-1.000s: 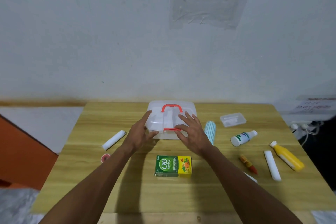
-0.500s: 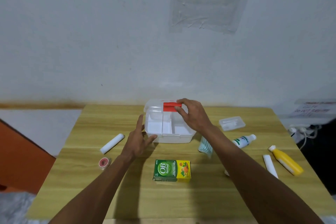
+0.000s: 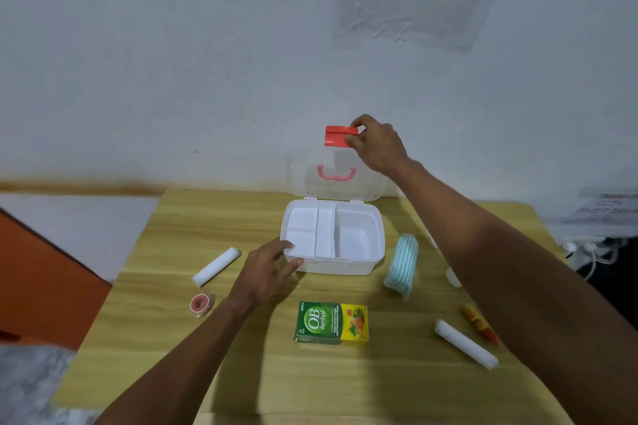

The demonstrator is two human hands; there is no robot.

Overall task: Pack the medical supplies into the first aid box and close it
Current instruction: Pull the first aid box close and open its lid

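The white first aid box [image 3: 345,266] stands open at the table's middle, its divided tray bare. Its clear lid [image 3: 303,179] stands upright, with a red handle and a red latch [image 3: 336,136] at the top edge. My right hand [image 3: 378,145] pinches that latch and holds the lid up. Fingers apart, my left hand [image 3: 267,267] rests against the box's front left corner. Around the box lie a white gauze roll [image 3: 215,266], a pink tape roll [image 3: 200,304], a green and yellow medicine carton [image 3: 332,323], a striped blue pack [image 3: 402,264], another white roll [image 3: 464,343] and an orange tube [image 3: 480,323].
The wooden table [image 3: 172,304] stands against a grey wall. My right forearm hides part of the table's right side. Cables and a socket strip [image 3: 587,245] lie beyond the right edge. An orange surface [image 3: 34,272] sits to the left, below table height.
The lid has swung from shut to fully upright, lifted by my right hand on the red latch. My left hand slid down from the lid to the box's front left corner.
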